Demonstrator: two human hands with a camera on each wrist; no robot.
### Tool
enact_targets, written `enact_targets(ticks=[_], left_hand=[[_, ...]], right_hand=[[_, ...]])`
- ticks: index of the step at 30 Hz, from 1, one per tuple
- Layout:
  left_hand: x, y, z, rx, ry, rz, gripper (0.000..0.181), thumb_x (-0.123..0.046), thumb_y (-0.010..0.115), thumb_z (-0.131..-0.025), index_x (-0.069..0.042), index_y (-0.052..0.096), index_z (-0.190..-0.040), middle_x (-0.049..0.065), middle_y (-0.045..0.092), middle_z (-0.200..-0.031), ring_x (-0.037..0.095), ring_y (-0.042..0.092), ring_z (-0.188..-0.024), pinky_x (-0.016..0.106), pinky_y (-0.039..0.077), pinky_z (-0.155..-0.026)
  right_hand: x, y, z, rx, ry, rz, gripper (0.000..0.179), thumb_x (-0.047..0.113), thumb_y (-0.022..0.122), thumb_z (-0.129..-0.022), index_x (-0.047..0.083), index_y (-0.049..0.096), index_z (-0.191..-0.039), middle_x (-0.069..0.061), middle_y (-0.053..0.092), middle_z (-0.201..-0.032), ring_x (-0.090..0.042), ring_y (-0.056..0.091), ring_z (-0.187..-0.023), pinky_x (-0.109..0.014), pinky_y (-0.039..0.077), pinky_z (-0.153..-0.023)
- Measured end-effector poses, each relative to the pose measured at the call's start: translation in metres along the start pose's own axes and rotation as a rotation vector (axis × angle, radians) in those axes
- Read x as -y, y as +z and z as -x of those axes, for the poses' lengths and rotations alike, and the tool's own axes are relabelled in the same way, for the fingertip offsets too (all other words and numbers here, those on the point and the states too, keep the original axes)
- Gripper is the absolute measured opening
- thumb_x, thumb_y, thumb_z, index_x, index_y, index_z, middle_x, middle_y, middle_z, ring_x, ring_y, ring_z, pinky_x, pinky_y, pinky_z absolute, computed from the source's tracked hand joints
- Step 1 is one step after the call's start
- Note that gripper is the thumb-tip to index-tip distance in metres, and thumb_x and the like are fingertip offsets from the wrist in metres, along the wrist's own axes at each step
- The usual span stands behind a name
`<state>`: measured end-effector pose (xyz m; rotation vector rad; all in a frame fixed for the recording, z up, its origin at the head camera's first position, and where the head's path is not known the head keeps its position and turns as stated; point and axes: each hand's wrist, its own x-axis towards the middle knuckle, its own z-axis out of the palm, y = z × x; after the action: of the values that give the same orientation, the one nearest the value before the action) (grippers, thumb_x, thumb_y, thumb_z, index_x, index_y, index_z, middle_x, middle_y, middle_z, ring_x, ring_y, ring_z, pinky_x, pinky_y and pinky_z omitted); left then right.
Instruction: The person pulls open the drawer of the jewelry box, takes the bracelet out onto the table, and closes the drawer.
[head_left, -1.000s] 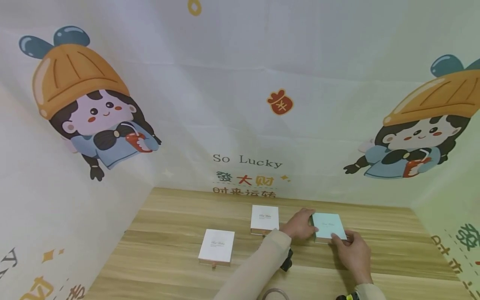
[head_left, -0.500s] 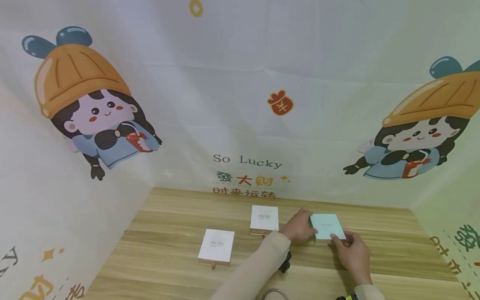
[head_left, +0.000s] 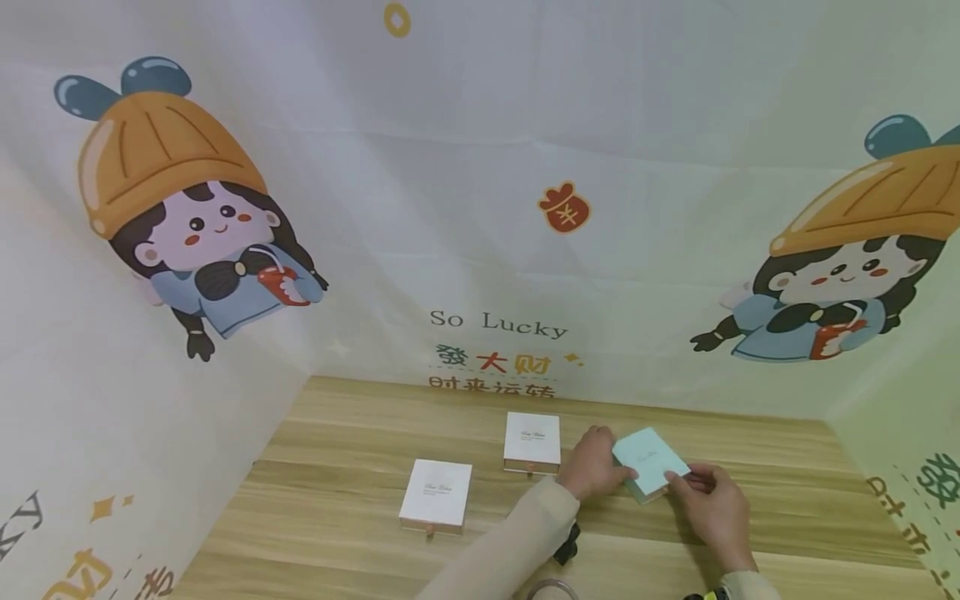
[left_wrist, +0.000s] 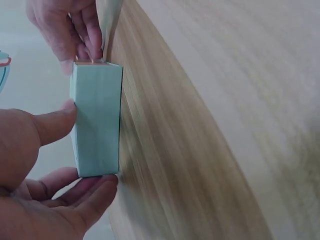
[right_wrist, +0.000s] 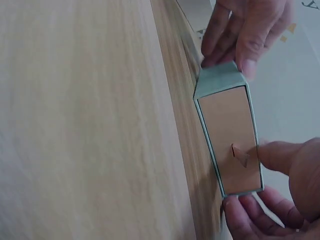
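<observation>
A mint-green drawer box sits turned at an angle on the right of the table, between both hands. My left hand pinches its left side, thumb on the top face and fingers at the far edge. My right hand grips the opposite corner, thumb on top and fingers underneath. In the right wrist view, the tan drawer front with a small ribbon tab is flush in its sleeve. Plain mint side walls show in the left wrist view. Whether the box is fully off the table I cannot tell.
Two white drawer boxes stand to the left on the wood-grain table: one nearer box and one farther box, close to my left hand. A round ring-shaped rim shows at the bottom edge. Printed cloth walls surround the table.
The mint box has shifted slightly left and turned counterclockwise, its drawer front swinging toward the right. Both hands keep their grip and move with it. The white boxes stay put.
</observation>
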<state>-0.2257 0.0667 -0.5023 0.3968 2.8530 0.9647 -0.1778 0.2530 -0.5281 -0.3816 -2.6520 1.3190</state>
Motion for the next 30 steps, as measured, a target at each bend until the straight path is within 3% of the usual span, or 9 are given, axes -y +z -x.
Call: enact_targets(ticks=[5, 10, 15, 18, 24, 30], left_hand=[[0.000, 0.001, 0.005, -0.036, -0.053, 0.058, 0.039, -0.028, 0.084, -0.085, -0.003, 0.061, -0.105, 0.000, 0.055, -0.092, 0.009, 0.045, -0.077, 0.020, 0.046, -0.068], [0.002, 0.003, 0.009, -0.050, -0.081, 0.064, 0.040, -0.027, 0.086, -0.083, -0.002, 0.061, -0.104, 0.002, 0.055, -0.091, 0.009, 0.045, -0.075, 0.020, 0.045, -0.066], [0.005, 0.004, 0.013, -0.054, -0.058, 0.102, 0.033, -0.021, 0.086, -0.082, -0.002, 0.060, -0.086, 0.000, 0.051, -0.081, 0.010, 0.041, -0.070, 0.020, 0.039, -0.059], [0.007, 0.003, 0.018, -0.061, -0.027, 0.115, 0.035, -0.019, 0.087, -0.081, -0.003, 0.057, -0.074, -0.002, 0.047, -0.074, 0.010, 0.038, -0.067, 0.020, 0.034, -0.056], [0.006, 0.002, 0.027, -0.063, -0.041, 0.095, 0.043, -0.021, 0.087, -0.080, -0.007, 0.050, -0.065, -0.004, 0.043, -0.067, 0.009, 0.037, -0.059, 0.021, 0.032, -0.050], [0.003, 0.006, 0.036, -0.054, -0.089, 0.171, 0.055, -0.012, 0.085, -0.079, -0.014, 0.038, -0.052, -0.007, 0.038, -0.054, 0.008, 0.033, -0.048, 0.019, 0.028, -0.040]], right_hand=[[-0.005, -0.003, -0.009, 0.079, -0.029, 0.020, 0.049, 0.028, 0.074, -0.094, -0.006, 0.060, -0.127, -0.028, 0.070, -0.120, -0.031, 0.070, -0.104, -0.013, 0.049, -0.070], [-0.008, -0.006, -0.018, 0.153, -0.074, 0.029, 0.051, 0.029, 0.073, -0.095, -0.008, 0.060, -0.127, -0.029, 0.068, -0.121, -0.036, 0.068, -0.108, -0.019, 0.055, -0.073], [-0.007, -0.010, -0.023, 0.206, -0.123, 0.031, 0.049, 0.028, 0.072, -0.096, -0.007, 0.061, -0.127, -0.027, 0.069, -0.120, -0.036, 0.068, -0.109, -0.037, 0.061, -0.086], [-0.008, -0.012, -0.026, 0.246, -0.151, 0.034, 0.046, 0.026, 0.072, -0.097, -0.006, 0.062, -0.128, -0.025, 0.069, -0.121, -0.035, 0.068, -0.110, -0.042, 0.060, -0.089], [-0.009, -0.014, -0.036, 0.325, -0.234, 0.053, 0.042, 0.023, 0.070, -0.098, -0.004, 0.063, -0.129, -0.023, 0.070, -0.120, -0.035, 0.070, -0.109, -0.041, 0.060, -0.086], [-0.013, -0.015, -0.043, 0.383, -0.240, 0.027, 0.045, 0.026, 0.072, -0.097, -0.002, 0.064, -0.131, -0.021, 0.070, -0.124, -0.033, 0.069, -0.112, -0.032, 0.059, -0.084]])
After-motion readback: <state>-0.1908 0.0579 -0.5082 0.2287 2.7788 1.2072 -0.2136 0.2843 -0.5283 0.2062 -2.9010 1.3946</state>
